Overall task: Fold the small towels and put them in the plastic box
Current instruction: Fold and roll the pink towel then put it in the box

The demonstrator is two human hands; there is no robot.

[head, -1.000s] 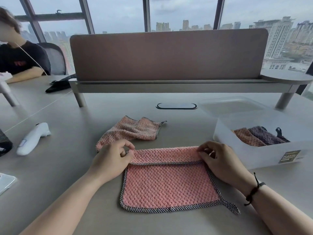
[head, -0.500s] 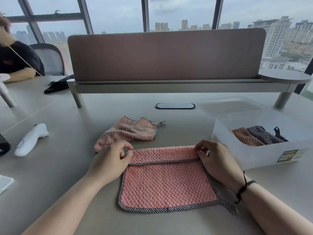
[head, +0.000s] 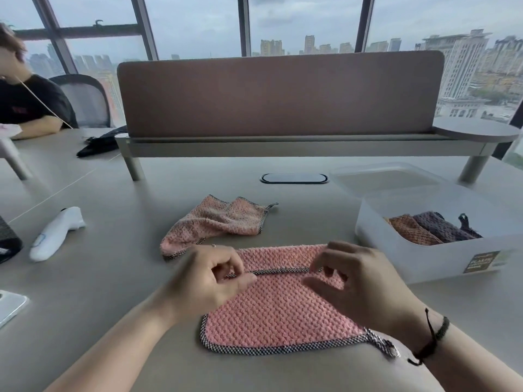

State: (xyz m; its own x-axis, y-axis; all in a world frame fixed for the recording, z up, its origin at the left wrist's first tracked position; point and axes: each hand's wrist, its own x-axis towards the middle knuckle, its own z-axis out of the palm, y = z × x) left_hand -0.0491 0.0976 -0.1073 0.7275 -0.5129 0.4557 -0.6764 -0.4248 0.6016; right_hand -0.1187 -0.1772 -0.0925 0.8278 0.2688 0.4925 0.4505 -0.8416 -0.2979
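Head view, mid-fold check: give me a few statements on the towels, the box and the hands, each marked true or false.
1. The pink towel under the hands lies flat on the table with its far edge folded over. True.
2. The plastic box is empty. False: folded towels, one orange and one purple, are inside it.
3. A second pink towel lies crumpled beyond the first one. True.
4. The left hand is lifting the crumpled towel. False: it is at the flat towel's folded edge.
5. The right hand is inside the box. False: it is over the flat towel.
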